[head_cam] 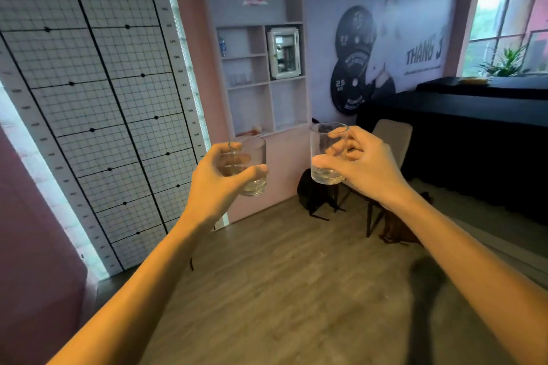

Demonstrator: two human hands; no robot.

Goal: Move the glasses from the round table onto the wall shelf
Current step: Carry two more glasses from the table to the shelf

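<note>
The fingers (235, 146) of the left hand (218, 178) are clamping the left glass (255, 157), the right hand (360, 167) is clamping the right glass (321, 145); carrying both upright and apart is looking wisest on the way to the wall shelf (261, 84) ahead; each glass is sitting between thumb and fingertips, in mid-air.

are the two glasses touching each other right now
Apart. The head view shows a plain strip of pink wall between the left glass, held by the left hand, and the right glass, held by the right hand.
</note>
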